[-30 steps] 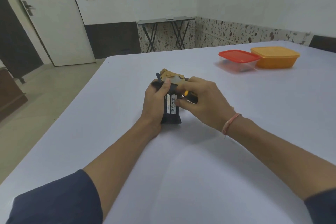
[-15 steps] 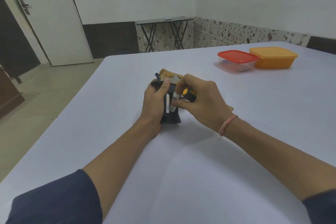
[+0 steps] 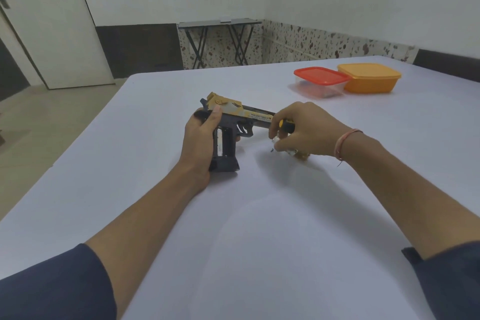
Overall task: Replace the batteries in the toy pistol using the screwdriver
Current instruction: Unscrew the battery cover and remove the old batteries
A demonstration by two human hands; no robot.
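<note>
**A bench, a toy pistol and two busy hands**

We look over a wide bench [image 3: 259, 228] under a pale cloth, set in a white-walled room with a dark skirting band and speckled tiles low on the far wall. A white door [image 3: 65, 34] stands at the left, and a folding table [image 3: 219, 24] stands against the far wall.

Far right on the bench an orange container [image 3: 368, 80] touches a clear box with a red lid [image 3: 320, 82]; what lies in the clear box is too blurred for us to name.

Near the middle, the toy pistol [image 3: 233, 113] lies on its side, barrel pointing right. The left hand [image 3: 200, 143] wraps round its grip, thumb up by the tan slide. The grip's compartment is open and we see one battery [image 3: 219, 144] in it.

The right hand [image 3: 309, 132] is curled round the screwdriver [image 3: 287, 125], of which only the black and yellow handle shows; the shaft is hidden. Its fingertips also pinch something small and silvery [image 3: 275, 141], and we cannot tell what it is. A small, blurred object [image 3: 298, 154] peeks out below the palm.
</note>
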